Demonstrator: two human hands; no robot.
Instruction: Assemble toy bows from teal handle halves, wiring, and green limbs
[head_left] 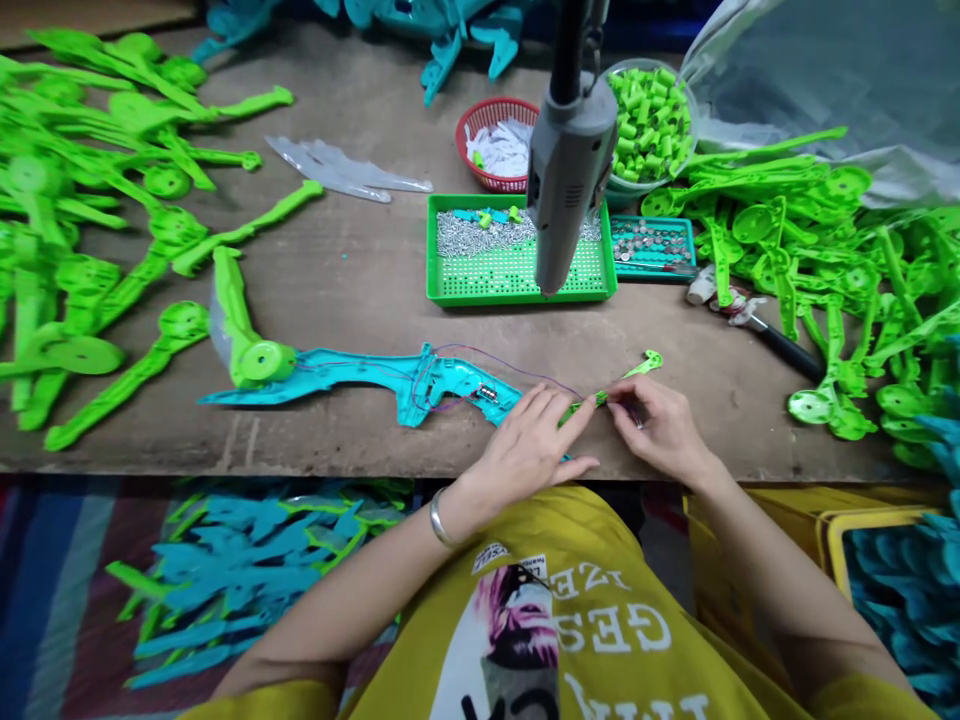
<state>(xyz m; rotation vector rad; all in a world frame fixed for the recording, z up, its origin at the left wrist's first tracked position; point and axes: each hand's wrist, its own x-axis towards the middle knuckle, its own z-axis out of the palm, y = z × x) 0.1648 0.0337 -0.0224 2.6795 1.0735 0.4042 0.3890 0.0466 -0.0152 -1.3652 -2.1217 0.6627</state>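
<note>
Bench assembly seen from above. Near the front edge of a brown bench: turquoise bow-shaped plastic shell lying lengthwise, a green hubbed arm on its left end, thin red and blue wires trailing along it. Left hand: laid over the shell's right end, fingers extended, thumb apart; grip beneath hidden, impossible to tell. Right hand: narrow, thumb and fingertips drawn together at a slim green lever; pinch on the lever or on a smaller piece, impossible to tell.

Surroundings. Hanging from above, a grey power screwdriver, partly blocking the view of a green perforated tray with silver screws. Behind the tray, a red basket of whitish pieces and a translucent tub of small green cylinders. To its right, a small turquoise tray of metal discs; farther right, a black-handled tool with wrapped head. Heaped at both sides, green plastic arms. Below bench level, turquoise and green parts at left; at right, a yellow crate of turquoise parts.

Writing. On the yellow shirt, large white capitals, upside down and broken by folds: E, S and Z discernible, whole words uncertain; small print above the picture too blurred for reliable reading.
</note>
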